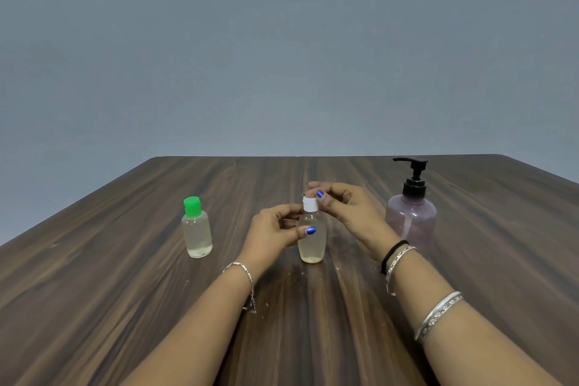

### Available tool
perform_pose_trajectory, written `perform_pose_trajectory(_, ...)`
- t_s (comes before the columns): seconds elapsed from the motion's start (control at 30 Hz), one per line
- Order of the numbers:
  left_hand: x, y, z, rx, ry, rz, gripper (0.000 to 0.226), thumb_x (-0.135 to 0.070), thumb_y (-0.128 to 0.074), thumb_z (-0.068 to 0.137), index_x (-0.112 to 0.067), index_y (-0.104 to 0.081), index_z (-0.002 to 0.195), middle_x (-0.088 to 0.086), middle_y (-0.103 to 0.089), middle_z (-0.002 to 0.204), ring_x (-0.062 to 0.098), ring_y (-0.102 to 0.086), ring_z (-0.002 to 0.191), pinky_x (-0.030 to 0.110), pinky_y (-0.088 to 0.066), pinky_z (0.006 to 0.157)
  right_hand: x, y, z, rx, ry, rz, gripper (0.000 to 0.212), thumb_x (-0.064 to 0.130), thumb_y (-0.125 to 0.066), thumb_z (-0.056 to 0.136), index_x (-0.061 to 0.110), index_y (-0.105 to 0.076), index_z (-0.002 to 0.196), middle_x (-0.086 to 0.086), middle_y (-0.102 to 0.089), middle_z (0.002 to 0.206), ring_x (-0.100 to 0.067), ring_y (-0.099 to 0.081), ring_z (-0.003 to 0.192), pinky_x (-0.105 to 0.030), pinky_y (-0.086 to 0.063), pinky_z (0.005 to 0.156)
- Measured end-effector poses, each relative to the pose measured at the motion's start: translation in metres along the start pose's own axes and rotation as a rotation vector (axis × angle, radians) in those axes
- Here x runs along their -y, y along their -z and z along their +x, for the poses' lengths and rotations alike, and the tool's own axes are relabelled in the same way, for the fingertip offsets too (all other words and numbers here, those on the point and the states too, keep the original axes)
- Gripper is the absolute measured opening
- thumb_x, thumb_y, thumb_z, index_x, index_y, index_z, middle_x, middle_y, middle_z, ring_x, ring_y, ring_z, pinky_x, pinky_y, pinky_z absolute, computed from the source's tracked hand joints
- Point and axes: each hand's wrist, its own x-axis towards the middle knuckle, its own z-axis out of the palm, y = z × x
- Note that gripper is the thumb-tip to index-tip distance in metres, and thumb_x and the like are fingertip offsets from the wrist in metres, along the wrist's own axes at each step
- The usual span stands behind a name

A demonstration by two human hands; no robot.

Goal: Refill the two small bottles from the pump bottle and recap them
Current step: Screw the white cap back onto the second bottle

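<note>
A plain grey wall (282,41) stands behind a dark wood-grain worktop (125,291). At its middle, the right hand (347,207) pinches the white cap (310,205) between thumb and fingers (313,185), the cap sitting on the neck of a small clear bottle (311,244). The left hand (272,229) curls round that bottle's body, thumb across the front, and the bottle stands upright on the worktop with pale liquid in it. Well to the left stands the second small bottle (197,233), upright, its green cap (191,206) on. Behind the right wrist stands the pump bottle (411,219), purple-tinted with a black pump, spout pointing left. Bracelets (438,315) ring both forearms.
</note>
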Motion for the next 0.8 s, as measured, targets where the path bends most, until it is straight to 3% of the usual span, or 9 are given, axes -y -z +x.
perform_pose_trajectory(0.07,-0.001,-0.001,0.000,0.001,-0.001,-0.005,0.035,-0.003,-0.075,0.072,-0.017,-0.066,0.103,0.001,-0.071,0.088,0.006,-0.067,0.081,0.027,-0.057,0.074,-0.004,0.003,-0.002,0.023,-0.027,0.068,0.026,-0.005,-0.052,0.090,0.015,-0.069,0.091,0.003,-0.068,0.102,-0.008,-0.063,0.104,-0.023,-0.050,0.094)
perform_pose_trajectory(0.27,0.000,0.000,-0.001,0.001,0.009,0.006,0.035,-0.006,-0.076,0.072,-0.016,-0.067,0.105,0.004,-0.072,0.091,0.014,-0.068,0.088,0.035,-0.058,0.078,-0.005,-0.002,-0.005,-0.081,0.027,0.021,0.014,0.001,-0.068,0.081,0.014,-0.070,0.087,0.002,-0.069,0.087,0.005,-0.064,0.077,-0.012,-0.052,0.072)
perform_pose_trajectory(0.4,-0.001,0.000,-0.001,0.002,0.004,0.016,0.035,-0.005,-0.076,0.072,-0.015,-0.067,0.104,0.004,-0.071,0.091,0.014,-0.067,0.087,0.034,-0.058,0.078,-0.006,-0.002,-0.004,-0.003,-0.006,0.066,0.017,-0.001,-0.064,0.083,0.016,-0.066,0.085,0.005,-0.067,0.103,-0.003,-0.062,0.100,-0.021,-0.051,0.090)
perform_pose_trajectory(0.5,-0.003,0.000,-0.002,0.003,0.001,0.033,0.035,-0.005,-0.076,0.072,-0.011,-0.067,0.105,0.010,-0.071,0.095,0.017,-0.067,0.089,0.036,-0.058,0.078,-0.005,-0.002,-0.005,0.049,-0.006,0.072,0.024,-0.001,-0.062,0.085,0.021,-0.069,0.089,0.004,-0.071,0.096,-0.002,-0.066,0.091,-0.016,-0.053,0.080)
perform_pose_trajectory(0.63,-0.005,0.000,-0.004,0.001,-0.011,0.049,0.035,-0.002,-0.075,0.072,-0.008,-0.067,0.106,0.006,-0.069,0.092,0.012,-0.066,0.085,0.030,-0.058,0.077,-0.002,-0.007,-0.007,-0.052,0.029,0.068,0.018,-0.002,-0.070,0.078,0.016,-0.071,0.083,0.000,-0.071,0.084,-0.002,-0.066,0.076,-0.013,-0.052,0.070)
perform_pose_trajectory(0.7,-0.004,0.000,-0.003,0.000,-0.001,0.040,0.036,-0.002,-0.075,0.072,-0.008,-0.066,0.107,0.005,-0.070,0.092,0.012,-0.066,0.085,0.030,-0.057,0.077,-0.002,-0.008,-0.007,-0.062,0.035,0.054,0.018,0.000,-0.070,0.079,0.017,-0.070,0.084,0.001,-0.070,0.084,-0.003,-0.065,0.078,-0.014,-0.053,0.072)
perform_pose_trajectory(0.8,-0.004,0.000,-0.002,0.001,0.002,0.017,0.035,-0.003,-0.075,0.072,-0.010,-0.067,0.104,0.004,-0.070,0.089,0.010,-0.066,0.083,0.030,-0.057,0.077,-0.004,-0.006,-0.006,0.063,-0.011,0.048,0.023,0.003,-0.062,0.087,0.024,-0.068,0.095,0.004,-0.071,0.098,-0.008,-0.066,0.096,-0.020,-0.053,0.085)
